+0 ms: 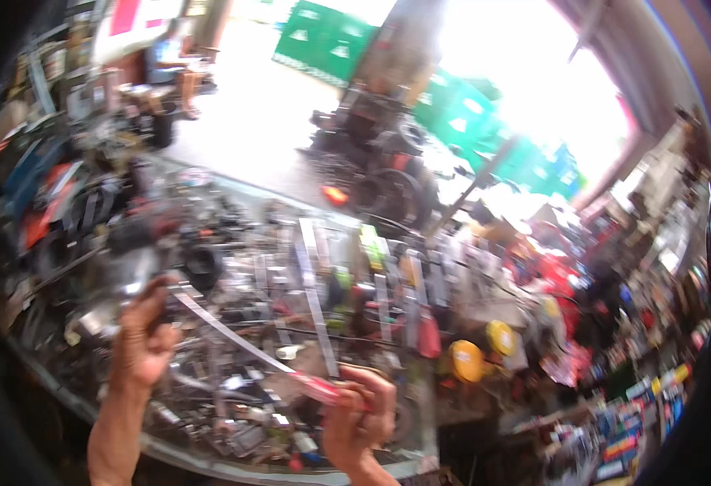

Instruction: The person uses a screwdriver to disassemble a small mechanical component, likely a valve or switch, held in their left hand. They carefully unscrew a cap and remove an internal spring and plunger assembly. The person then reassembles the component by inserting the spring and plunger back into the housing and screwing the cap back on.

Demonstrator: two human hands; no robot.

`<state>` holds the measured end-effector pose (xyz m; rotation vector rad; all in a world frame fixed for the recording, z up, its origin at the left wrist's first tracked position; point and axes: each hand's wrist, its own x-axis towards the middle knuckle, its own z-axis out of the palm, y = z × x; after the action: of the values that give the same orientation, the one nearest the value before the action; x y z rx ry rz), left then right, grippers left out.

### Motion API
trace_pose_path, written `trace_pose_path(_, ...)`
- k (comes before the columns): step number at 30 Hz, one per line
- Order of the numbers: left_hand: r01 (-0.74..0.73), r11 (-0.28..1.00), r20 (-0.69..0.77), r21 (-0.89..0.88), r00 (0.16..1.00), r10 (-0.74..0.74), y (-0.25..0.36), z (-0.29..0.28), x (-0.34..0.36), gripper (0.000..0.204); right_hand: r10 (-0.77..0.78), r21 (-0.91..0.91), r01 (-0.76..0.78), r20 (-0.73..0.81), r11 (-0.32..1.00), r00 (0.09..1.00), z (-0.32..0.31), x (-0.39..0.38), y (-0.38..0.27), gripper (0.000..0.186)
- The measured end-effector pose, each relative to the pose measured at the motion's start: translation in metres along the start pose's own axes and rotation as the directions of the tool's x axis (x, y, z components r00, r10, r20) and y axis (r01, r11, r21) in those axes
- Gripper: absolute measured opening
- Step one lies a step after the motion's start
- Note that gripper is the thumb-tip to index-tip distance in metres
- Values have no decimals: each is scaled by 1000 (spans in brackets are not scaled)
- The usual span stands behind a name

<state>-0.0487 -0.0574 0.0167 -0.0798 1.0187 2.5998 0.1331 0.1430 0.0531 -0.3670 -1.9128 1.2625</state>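
Observation:
Over the cluttered glass-topped counter, my right hand point(361, 411) is closed around the red handle of a long, thin silver-shafted tool point(238, 338). Its exact kind is blurred, though the shape resembles a screwdriver. The shaft slants up and left toward my left hand point(145, 336). There the raised forefinger is beside the far tip and the other fingers look partly curled; motion blur hides whether they grip it. A second long silver strip point(315, 292) runs from the middle of the counter down to my right hand, and whether the hand touches it is unclear.
Metal parts and tools crowd the glass counter point(234, 466). Yellow round objects point(467, 361) stand to the right, near red packaging point(558, 283). Small colourful boxes point(623, 441) fill the lower right. Beyond the counter, a seated person point(165, 61) appears at the far left, with green panels point(323, 40) outside.

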Motion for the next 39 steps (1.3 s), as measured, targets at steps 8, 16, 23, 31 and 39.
trace_pose_path(8,-23,999,135,32,991,19,-15,-3,10,24,-291,90,291,-14,952,957,-2,7,2,40)
trace_pose_path(16,-40,996,142,81,989,28,-6,0,7,22,-251,-32,250,-32,968,967,-5,1,5,40)
trace_pose_path(23,-155,963,113,219,985,132,-7,10,4,19,-328,-11,329,-88,944,941,-2,6,11,37)
trace_pose_path(31,-40,960,101,277,995,12,-1,34,4,18,-131,-30,129,-358,991,925,2,9,-5,50)
trace_pose_path(39,-77,977,143,201,989,48,2,8,-5,22,-83,229,132,-211,965,974,21,6,-21,41)
